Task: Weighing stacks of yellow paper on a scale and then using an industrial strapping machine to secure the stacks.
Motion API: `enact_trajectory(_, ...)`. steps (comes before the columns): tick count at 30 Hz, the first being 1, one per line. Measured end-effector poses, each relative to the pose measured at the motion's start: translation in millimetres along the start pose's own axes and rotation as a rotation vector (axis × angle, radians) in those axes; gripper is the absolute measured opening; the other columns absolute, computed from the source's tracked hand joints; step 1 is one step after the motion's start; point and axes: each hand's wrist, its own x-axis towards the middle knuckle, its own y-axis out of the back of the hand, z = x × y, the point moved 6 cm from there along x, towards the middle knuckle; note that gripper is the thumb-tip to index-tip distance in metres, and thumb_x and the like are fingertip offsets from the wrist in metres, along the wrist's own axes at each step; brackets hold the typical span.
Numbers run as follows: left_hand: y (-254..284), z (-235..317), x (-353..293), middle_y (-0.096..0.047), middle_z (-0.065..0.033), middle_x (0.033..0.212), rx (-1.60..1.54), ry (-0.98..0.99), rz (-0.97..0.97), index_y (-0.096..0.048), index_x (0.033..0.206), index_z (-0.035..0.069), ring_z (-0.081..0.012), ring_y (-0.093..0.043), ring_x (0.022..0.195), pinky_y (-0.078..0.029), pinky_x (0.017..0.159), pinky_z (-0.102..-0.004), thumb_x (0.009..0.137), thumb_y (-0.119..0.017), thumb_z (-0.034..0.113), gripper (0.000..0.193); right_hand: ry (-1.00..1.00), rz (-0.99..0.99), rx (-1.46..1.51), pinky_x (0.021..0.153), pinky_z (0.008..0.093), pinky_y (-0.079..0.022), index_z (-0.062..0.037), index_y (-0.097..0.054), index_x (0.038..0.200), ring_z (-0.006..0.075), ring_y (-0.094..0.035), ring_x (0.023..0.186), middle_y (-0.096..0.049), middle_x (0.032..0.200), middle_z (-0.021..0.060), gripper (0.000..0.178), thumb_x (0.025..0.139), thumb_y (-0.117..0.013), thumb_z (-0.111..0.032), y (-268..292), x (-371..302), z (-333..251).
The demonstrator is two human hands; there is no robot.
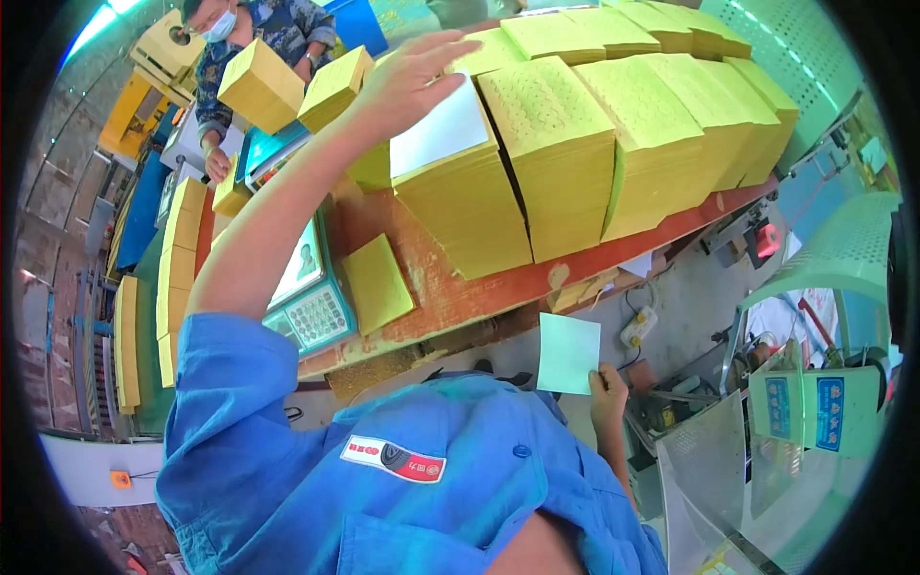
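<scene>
My left arm stretches over the table, with my left hand [407, 86] at the nearest tall stack of yellow paper [465, 220]. Its fingers are extended and apart over the far end of a white sheet [436, 134] lying on top of that stack; whether they touch it is hard to tell. Low at my right side, my right hand [609, 388] pinches a pale square sheet [567, 353] by its lower right corner. The sheet hangs beyond the table's front edge.
More yellow paper stacks [661, 125] line the red table [460, 297]. A teal scale [311, 302] stands at left beside a flat yellow pile [379, 283]. Across the table, a masked co-worker [273, 34] handles a small yellow stack [231, 192]. A green machine [815, 412] stands at right.
</scene>
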Motion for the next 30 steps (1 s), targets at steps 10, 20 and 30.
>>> enact_trajectory(10, -48, -19, -22, -0.051, -0.0199, 0.133, -0.058, 0.070, -0.127, -0.057, 0.126, 0.007, -0.0353, -0.046, 0.125, -0.037, 0.105, -0.0430, 0.094, -0.053, 0.034, 0.042, -0.058, -0.024, 0.057, 0.061, 0.0229, -0.037, 0.0048, -0.063, 0.093, 0.0062, -0.044, 0.068, -0.051, 0.073, -0.0022, 0.010, 0.087, -0.057, -0.002, -1, -9, 2)
enact_trajectory(20, -60, -44, -21, -0.062, -0.0141, 0.113, 0.121, 0.044, -0.108, -0.060, 0.114, 0.001, -0.0310, -0.058, 0.106, -0.043, 0.094, -0.0371, 0.095, -0.048, 0.024, 0.032, -0.227, -0.308, 1.050, 0.095, 0.0426, -0.045, 0.0003, -0.061, 0.105, 0.0303, -0.058, 0.110, -0.062, 0.113, 0.0149, 0.025, 0.090, -0.060, -0.019, -26, 27, 23)
enact_trajectory(30, -51, -3, -60, -0.063, -0.0146, 0.109, -0.034, 0.322, -0.255, -0.064, 0.110, 0.003, -0.0313, -0.059, 0.104, -0.045, 0.090, -0.0385, 0.093, -0.050, 0.025, 0.031, -0.341, -0.635, 1.267, 0.106, 0.0430, -0.036, 0.0012, -0.055, 0.122, 0.0297, -0.051, 0.123, -0.054, 0.133, 0.0167, 0.042, 0.084, -0.058, -0.017, -103, 65, 0)
